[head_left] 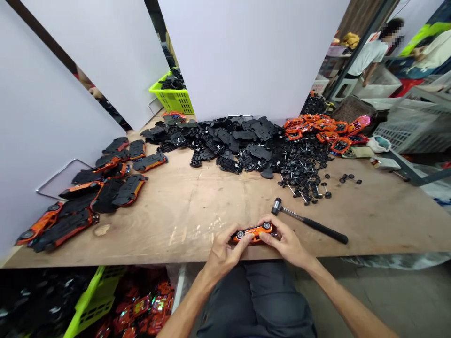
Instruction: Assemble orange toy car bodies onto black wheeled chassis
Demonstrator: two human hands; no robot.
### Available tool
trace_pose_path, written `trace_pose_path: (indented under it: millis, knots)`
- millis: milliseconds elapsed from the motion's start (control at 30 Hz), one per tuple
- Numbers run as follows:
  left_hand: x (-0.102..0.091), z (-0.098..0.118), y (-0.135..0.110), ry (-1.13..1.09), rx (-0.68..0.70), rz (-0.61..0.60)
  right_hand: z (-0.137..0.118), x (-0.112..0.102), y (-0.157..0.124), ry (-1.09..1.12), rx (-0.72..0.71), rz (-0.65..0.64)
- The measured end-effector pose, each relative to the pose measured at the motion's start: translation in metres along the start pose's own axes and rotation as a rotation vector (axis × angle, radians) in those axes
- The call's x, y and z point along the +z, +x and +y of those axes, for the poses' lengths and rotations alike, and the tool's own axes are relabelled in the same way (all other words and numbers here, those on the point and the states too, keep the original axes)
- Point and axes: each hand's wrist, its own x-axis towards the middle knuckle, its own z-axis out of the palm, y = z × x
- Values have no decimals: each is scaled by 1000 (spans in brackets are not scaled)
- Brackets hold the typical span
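An orange toy car (256, 232) with black wheels is held on its side between my two hands, just above the table's front edge. My left hand (225, 249) grips its left end, thumb along the near side. My right hand (285, 240) is closed on the right end, with the thumb on the car body. To the right lies a hammer (310, 221) with a black handle, its head pointing away to the left. Neither hand touches it.
Black car bases (229, 138) are heaped along the back of the wooden table (197, 197). Orange car shells (324, 126) and wheel axles (305, 164) lie at the right. Assembled toy cars (120, 190) are piled left. A green basket (174, 98) stands behind. A person (369, 56) is at far right.
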Motion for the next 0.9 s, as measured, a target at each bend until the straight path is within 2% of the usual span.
trace_pose_path:
  millis: [100,233,333,433,533,667,900]
  knots:
    - [7,-6,-2,26,86,32,1,0,1,62,60,-24]
    - [6,-7,-2,85,149,52,0,7,0,68,66,79]
    - [1,-1,0,158,145,-38,-1,12,-1,64,48,121]
    - [-1,5,4,318,217,-110,-2,12,-1,68,-4,128]
    - [3,6,7,427,259,-59,0,9,1,89,-9,101]
    - [9,1,7,468,284,-18,-1,9,4,164,57,97]
    - [20,-4,3,368,256,98,-8,10,5,277,179,109]
